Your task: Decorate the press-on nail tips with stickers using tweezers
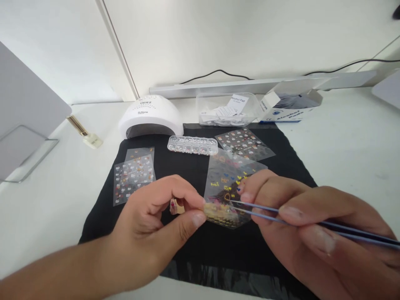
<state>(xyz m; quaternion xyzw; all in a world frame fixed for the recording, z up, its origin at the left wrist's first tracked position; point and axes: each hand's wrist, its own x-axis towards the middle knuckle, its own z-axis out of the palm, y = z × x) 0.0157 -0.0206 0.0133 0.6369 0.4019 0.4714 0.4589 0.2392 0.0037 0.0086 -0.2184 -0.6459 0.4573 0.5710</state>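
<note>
My left hand (150,233) pinches the lower edge of a clear sticker sheet (229,183) between thumb and forefinger, and a small decorated nail tip (176,206) sits tucked in its curled fingers. My right hand (312,233) grips thin blue tweezers (281,214), whose tips touch the sheet near small yellow stickers. Both hands hover over a black cloth mat (193,166).
On the mat lie two more sticker sheets (134,175) (245,143) and a clear rhinestone case (192,144). Behind stand a white nail lamp (150,116), a clear tub of pads (226,110) and an alcohol-pad box (290,104). A gold-handled tool (84,131) lies at the left.
</note>
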